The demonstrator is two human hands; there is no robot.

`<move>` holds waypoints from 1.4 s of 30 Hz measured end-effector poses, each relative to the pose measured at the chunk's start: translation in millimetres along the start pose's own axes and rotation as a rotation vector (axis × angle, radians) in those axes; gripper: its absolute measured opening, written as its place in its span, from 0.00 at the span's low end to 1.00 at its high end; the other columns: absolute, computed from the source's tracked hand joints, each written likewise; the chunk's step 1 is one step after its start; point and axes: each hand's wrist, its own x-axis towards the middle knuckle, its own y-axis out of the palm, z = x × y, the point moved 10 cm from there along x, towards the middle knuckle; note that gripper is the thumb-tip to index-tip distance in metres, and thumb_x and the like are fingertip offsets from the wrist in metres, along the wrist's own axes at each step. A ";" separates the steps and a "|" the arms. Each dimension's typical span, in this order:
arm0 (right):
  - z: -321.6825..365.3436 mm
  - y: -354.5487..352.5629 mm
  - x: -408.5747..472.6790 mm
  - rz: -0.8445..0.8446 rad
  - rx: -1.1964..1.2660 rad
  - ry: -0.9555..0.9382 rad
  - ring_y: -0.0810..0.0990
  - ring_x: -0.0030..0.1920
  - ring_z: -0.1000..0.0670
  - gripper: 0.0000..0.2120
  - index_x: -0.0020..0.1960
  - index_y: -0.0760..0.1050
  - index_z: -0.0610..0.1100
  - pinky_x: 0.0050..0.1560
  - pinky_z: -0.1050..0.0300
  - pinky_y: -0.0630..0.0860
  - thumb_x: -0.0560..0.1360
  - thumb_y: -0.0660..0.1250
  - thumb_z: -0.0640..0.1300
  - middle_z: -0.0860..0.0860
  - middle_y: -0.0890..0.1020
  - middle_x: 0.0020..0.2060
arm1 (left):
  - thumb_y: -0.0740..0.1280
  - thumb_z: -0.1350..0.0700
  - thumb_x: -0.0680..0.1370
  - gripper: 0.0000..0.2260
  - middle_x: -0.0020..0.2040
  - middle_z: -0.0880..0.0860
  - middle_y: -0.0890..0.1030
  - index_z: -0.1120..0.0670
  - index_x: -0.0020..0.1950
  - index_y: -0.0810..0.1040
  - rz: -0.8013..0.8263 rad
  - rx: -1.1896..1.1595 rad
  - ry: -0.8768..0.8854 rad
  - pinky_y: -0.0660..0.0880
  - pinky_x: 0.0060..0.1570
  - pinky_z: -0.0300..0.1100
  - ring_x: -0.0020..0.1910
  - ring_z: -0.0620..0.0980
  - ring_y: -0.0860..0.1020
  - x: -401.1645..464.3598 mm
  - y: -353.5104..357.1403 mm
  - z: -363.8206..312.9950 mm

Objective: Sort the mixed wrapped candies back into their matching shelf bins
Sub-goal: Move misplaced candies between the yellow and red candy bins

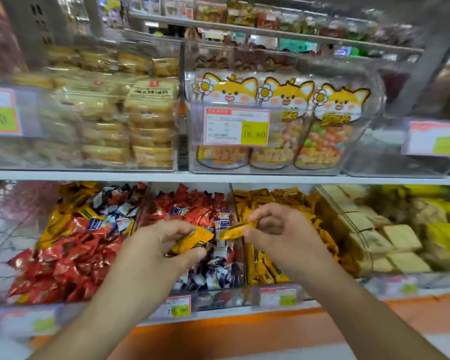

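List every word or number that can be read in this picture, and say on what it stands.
"16.80": yellow patch of the price tag on the clear box of cartoon fox bags.
".00": left price tag, cut off.
"80": lower price tag; first digits blurred.
Other tags, the bread packs and the candy wrappers: too blurred to read.

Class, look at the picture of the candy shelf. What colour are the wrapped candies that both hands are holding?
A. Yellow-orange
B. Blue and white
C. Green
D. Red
A: the left hand grips a yellow-orange candy, and the right hand pinches another yellow-orange candy, above the middle bin of red and blue-white ones.
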 end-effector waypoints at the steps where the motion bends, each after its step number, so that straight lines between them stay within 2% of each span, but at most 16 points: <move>1: -6.1 -16.2 4.5 -0.096 -0.008 0.018 0.81 0.38 0.50 0.05 0.49 0.80 0.50 0.37 0.56 0.79 0.77 0.75 0.45 0.44 0.82 0.42 | 0.79 0.49 0.72 0.08 0.47 0.35 0.85 0.39 0.48 0.84 -0.005 0.007 -0.004 0.79 0.54 0.44 0.50 0.39 0.83 0.9 1.6 0.6; 4: -15.6 -49.6 18.7 -0.280 -0.144 0.028 0.80 0.41 0.54 0.11 0.57 0.78 0.50 0.33 0.60 0.74 0.78 0.74 0.50 0.55 0.81 0.46 | 0.79 0.45 0.70 0.10 0.46 0.29 0.81 0.34 0.47 0.81 -0.004 0.033 -0.042 0.78 0.61 0.46 0.51 0.37 0.80 3.6 6.9 4.5; 6: -17.7 -48.1 27.8 -0.235 -0.392 0.035 0.80 0.47 0.55 0.21 0.68 0.75 0.50 0.43 0.59 0.76 0.78 0.73 0.54 0.59 0.79 0.52 | 0.77 0.40 0.68 0.12 0.48 0.29 0.80 0.34 0.50 0.83 0.023 0.065 -0.071 0.80 0.60 0.50 0.54 0.38 0.79 5.6 12.1 7.2; 8: -13.4 -37.8 32.1 -0.177 -0.564 0.001 0.80 0.56 0.50 0.25 0.74 0.71 0.49 0.55 0.56 0.77 0.80 0.70 0.53 0.53 0.78 0.61 | 0.76 0.36 0.65 0.15 0.49 0.31 0.81 0.30 0.51 0.82 0.050 0.093 -0.072 0.82 0.55 0.52 0.56 0.41 0.80 6.7 16.3 5.1; 11: 2.1 -8.7 22.8 -0.028 -0.402 -0.104 0.80 0.49 0.58 0.17 0.70 0.74 0.56 0.53 0.61 0.79 0.81 0.67 0.53 0.61 0.77 0.61 | 0.77 0.36 0.63 0.19 0.46 0.34 0.81 0.33 0.52 0.82 0.035 0.102 -0.071 0.82 0.53 0.51 0.54 0.40 0.81 9.9 16.8 4.9; 14: 10.3 28.9 6.2 0.207 -0.249 -0.165 0.78 0.57 0.63 0.10 0.60 0.80 0.60 0.61 0.56 0.76 0.80 0.69 0.56 0.63 0.81 0.53 | 0.82 0.44 0.65 0.17 0.45 0.34 0.80 0.37 0.50 0.81 0.022 0.093 -0.074 0.80 0.55 0.47 0.49 0.37 0.81 11.3 17.4 4.0; 18: 15.3 42.1 -1.4 0.256 -0.279 -0.236 0.80 0.53 0.58 0.03 0.51 0.83 0.56 0.55 0.51 0.78 0.79 0.72 0.53 0.58 0.82 0.47 | 0.83 0.49 0.67 0.18 0.45 0.40 0.83 0.39 0.52 0.81 0.046 0.063 -0.057 0.79 0.55 0.47 0.48 0.37 0.82 10.0 20.2 0.5; 23: 21.6 21.4 0.0 0.197 -0.141 -0.183 0.82 0.48 0.57 0.02 0.46 0.84 0.52 0.51 0.58 0.76 0.77 0.74 0.49 0.55 0.84 0.42 | 0.81 0.53 0.70 0.20 0.51 0.38 0.83 0.40 0.57 0.79 0.055 -0.016 -0.020 0.80 0.53 0.39 0.51 0.38 0.82 4.4 16.0 -6.2; 26: -1.0 -13.7 13.1 -0.070 -0.006 -0.041 0.83 0.45 0.58 0.03 0.46 0.84 0.52 0.47 0.57 0.76 0.77 0.75 0.50 0.55 0.86 0.42 | 0.79 0.51 0.72 0.19 0.52 0.31 0.79 0.37 0.58 0.77 0.015 0.063 0.028 0.79 0.52 0.37 0.54 0.34 0.79 2.9 5.1 -8.6; 29: -17.2 -49.6 19.6 -0.328 -0.125 0.003 0.83 0.53 0.56 0.10 0.57 0.83 0.52 0.52 0.53 0.79 0.78 0.73 0.54 0.58 0.85 0.48 | 0.76 0.50 0.76 0.17 0.52 0.32 0.79 0.36 0.59 0.75 0.011 0.170 0.061 0.78 0.55 0.36 0.55 0.31 0.77 0.9 -4.1 -8.7; 31: -11.9 -49.2 22.6 -0.307 -0.388 -0.045 0.82 0.57 0.53 0.16 0.63 0.81 0.51 0.56 0.54 0.78 0.78 0.71 0.56 0.57 0.84 0.55 | 0.75 0.50 0.77 0.16 0.53 0.34 0.79 0.37 0.61 0.74 0.012 0.235 0.086 0.77 0.56 0.34 0.56 0.30 0.75 -1.1 -9.5 -9.1; 33: -2.4 -35.3 24.4 -0.236 -0.558 -0.107 0.80 0.46 0.54 0.17 0.65 0.80 0.50 0.49 0.58 0.77 0.79 0.70 0.55 0.54 0.84 0.56 | 0.73 0.49 0.78 0.16 0.55 0.34 0.78 0.38 0.63 0.74 0.016 0.304 0.123 0.74 0.53 0.26 0.57 0.27 0.72 -3.6 -14.0 -11.0; 35: 7.9 -17.5 23.8 -0.180 -0.597 -0.164 0.73 0.36 0.61 0.15 0.65 0.80 0.50 0.43 0.63 0.72 0.80 0.70 0.52 0.53 0.83 0.56 | 0.72 0.49 0.79 0.16 0.57 0.33 0.76 0.38 0.64 0.73 0.016 0.366 0.154 0.69 0.49 0.21 0.57 0.24 0.69 -6.1 -20.0 -11.8; 37: 17.5 3.4 21.7 -0.122 -0.630 -0.221 0.77 0.39 0.61 0.14 0.65 0.80 0.51 0.46 0.67 0.71 0.80 0.69 0.51 0.55 0.81 0.61 | 0.71 0.49 0.80 0.15 0.57 0.33 0.75 0.38 0.64 0.74 0.003 0.408 0.163 0.67 0.48 0.19 0.56 0.23 0.68 -6.0 -28.8 -8.8; 40: 22.7 31.0 20.6 -0.030 -0.627 -0.255 0.76 0.28 0.62 0.13 0.65 0.79 0.53 0.31 0.74 0.69 0.81 0.69 0.49 0.57 0.79 0.63 | 0.72 0.51 0.79 0.12 0.51 0.35 0.77 0.41 0.61 0.77 -0.077 0.411 0.159 0.68 0.47 0.21 0.54 0.27 0.72 -0.2 -53.3 1.7; 42: 19.6 43.8 21.4 0.015 -0.653 -0.254 0.78 0.37 0.65 0.14 0.66 0.78 0.55 0.39 0.77 0.69 0.81 0.68 0.50 0.57 0.78 0.65 | 0.71 0.52 0.80 0.10 0.50 0.37 0.78 0.42 0.59 0.78 -0.131 0.427 0.117 0.70 0.44 0.24 0.51 0.33 0.74 5.7 -74.0 15.1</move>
